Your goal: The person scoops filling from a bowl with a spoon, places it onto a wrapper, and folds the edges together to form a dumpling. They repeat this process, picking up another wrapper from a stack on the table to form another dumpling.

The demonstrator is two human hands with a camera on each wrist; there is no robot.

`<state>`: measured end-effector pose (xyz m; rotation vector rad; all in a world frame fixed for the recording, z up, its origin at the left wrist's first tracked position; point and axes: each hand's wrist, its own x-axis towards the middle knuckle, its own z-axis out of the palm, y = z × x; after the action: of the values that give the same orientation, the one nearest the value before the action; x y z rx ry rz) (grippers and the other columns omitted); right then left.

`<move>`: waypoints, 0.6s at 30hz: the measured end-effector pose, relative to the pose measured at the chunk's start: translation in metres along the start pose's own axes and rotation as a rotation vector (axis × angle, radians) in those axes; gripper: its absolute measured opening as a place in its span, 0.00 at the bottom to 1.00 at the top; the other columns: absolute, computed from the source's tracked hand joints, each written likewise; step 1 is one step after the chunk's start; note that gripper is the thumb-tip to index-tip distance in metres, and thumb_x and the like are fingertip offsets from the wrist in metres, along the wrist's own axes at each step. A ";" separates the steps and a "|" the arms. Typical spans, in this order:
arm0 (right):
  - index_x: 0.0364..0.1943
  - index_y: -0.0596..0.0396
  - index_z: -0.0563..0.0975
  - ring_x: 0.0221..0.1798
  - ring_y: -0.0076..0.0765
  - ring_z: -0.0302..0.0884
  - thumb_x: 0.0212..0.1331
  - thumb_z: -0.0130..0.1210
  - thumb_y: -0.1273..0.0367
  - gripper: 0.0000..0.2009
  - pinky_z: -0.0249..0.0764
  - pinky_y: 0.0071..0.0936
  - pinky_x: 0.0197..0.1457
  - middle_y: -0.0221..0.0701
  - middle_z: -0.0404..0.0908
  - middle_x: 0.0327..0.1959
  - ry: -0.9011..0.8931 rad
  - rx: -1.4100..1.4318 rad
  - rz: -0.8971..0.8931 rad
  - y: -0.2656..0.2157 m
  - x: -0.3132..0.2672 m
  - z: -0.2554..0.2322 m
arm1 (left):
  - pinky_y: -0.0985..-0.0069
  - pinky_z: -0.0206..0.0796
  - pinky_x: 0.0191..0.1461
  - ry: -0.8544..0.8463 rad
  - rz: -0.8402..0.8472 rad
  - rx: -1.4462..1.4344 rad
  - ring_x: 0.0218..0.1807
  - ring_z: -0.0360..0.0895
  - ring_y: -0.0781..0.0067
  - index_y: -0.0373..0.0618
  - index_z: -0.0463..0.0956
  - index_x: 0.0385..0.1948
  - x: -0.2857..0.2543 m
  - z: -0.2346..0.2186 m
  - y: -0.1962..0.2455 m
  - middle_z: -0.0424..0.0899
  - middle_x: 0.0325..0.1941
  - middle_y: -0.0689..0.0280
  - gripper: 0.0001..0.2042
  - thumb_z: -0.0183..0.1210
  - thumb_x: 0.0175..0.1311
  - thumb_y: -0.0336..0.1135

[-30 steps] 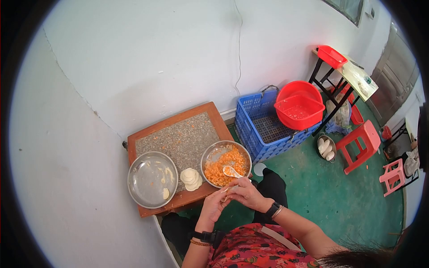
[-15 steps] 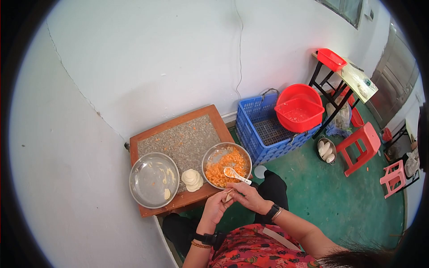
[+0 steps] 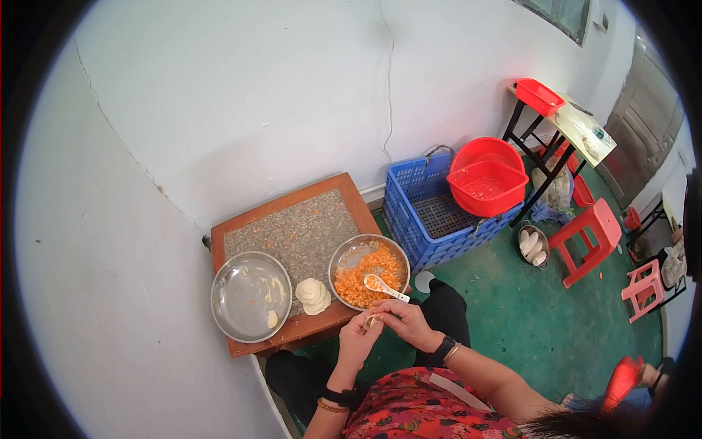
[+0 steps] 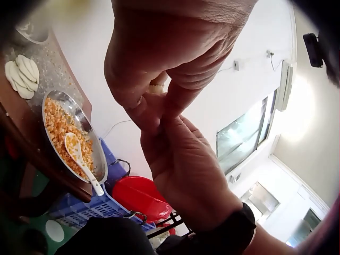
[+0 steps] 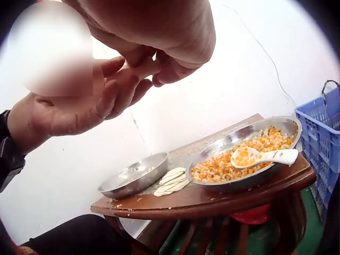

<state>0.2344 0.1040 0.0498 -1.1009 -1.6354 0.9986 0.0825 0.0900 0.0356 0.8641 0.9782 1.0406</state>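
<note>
Here: left hand (image 3: pixel 357 345) pinching | right hand (image 3: pixel 409 325) pinching | dough piece (image 3: pixel 371 320) between their fingertips, touching both

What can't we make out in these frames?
- Pale piece between left hand and right hand: fingers cover most of it in all views; contents unclear.
- Stacked pale rounds: overlap hides exact count, head view.
- Part of left hand: blurred patch, right wrist view.
- Red object: blurred, head view.
- Window: cut by top edge, head view.
</note>
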 end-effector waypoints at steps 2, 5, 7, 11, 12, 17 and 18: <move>0.39 0.58 0.78 0.40 0.31 0.79 0.57 0.55 0.72 0.07 0.74 0.25 0.44 0.34 0.81 0.39 0.020 -0.006 -0.017 0.004 -0.001 0.001 | 0.86 0.68 0.43 0.054 0.206 0.160 0.38 0.75 0.81 0.37 0.73 0.51 0.001 0.000 -0.010 0.78 0.40 0.67 0.16 0.57 0.60 0.27; 0.39 0.58 0.78 0.40 0.28 0.78 0.57 0.55 0.72 0.08 0.74 0.23 0.44 0.33 0.81 0.37 0.012 0.010 0.004 0.002 -0.003 0.000 | 0.85 0.69 0.42 0.077 0.250 0.203 0.38 0.76 0.81 0.36 0.73 0.49 -0.002 0.000 -0.007 0.79 0.41 0.66 0.15 0.57 0.61 0.27; 0.41 0.59 0.77 0.41 0.26 0.78 0.57 0.55 0.72 0.09 0.74 0.22 0.44 0.32 0.80 0.37 -0.019 0.068 0.049 -0.002 -0.003 -0.001 | 0.85 0.70 0.42 0.077 0.211 0.146 0.39 0.76 0.80 0.35 0.74 0.48 -0.004 -0.002 -0.005 0.78 0.42 0.65 0.14 0.57 0.61 0.27; 0.45 0.60 0.76 0.43 0.23 0.76 0.59 0.55 0.71 0.12 0.73 0.21 0.46 0.30 0.78 0.42 -0.050 0.376 0.157 0.004 -0.007 0.002 | 0.83 0.71 0.42 0.084 0.181 0.030 0.40 0.78 0.78 0.34 0.75 0.46 -0.006 -0.004 -0.002 0.78 0.45 0.62 0.12 0.56 0.62 0.27; 0.46 0.60 0.75 0.44 0.22 0.75 0.59 0.55 0.70 0.13 0.73 0.21 0.47 0.30 0.77 0.43 -0.043 0.481 0.180 0.006 -0.008 0.004 | 0.83 0.71 0.42 0.087 0.175 0.010 0.40 0.78 0.77 0.34 0.75 0.46 -0.007 -0.004 -0.001 0.78 0.44 0.62 0.12 0.56 0.62 0.27; 0.47 0.60 0.75 0.44 0.22 0.74 0.58 0.57 0.69 0.14 0.73 0.20 0.47 0.29 0.76 0.42 -0.055 0.377 0.178 0.007 -0.010 -0.001 | 0.83 0.71 0.42 0.104 0.097 -0.111 0.38 0.79 0.77 0.34 0.74 0.46 -0.012 0.001 0.010 0.81 0.41 0.62 0.12 0.55 0.63 0.29; 0.47 0.60 0.75 0.43 0.21 0.74 0.58 0.57 0.69 0.14 0.73 0.20 0.46 0.28 0.76 0.41 -0.047 0.353 0.185 0.006 -0.011 -0.001 | 0.83 0.71 0.42 0.107 0.082 -0.134 0.38 0.79 0.77 0.34 0.74 0.47 -0.013 0.002 0.011 0.81 0.40 0.62 0.12 0.54 0.63 0.29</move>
<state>0.2393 0.0953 0.0421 -1.0036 -1.3424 1.3826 0.0790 0.0806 0.0491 0.7494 0.9567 1.2187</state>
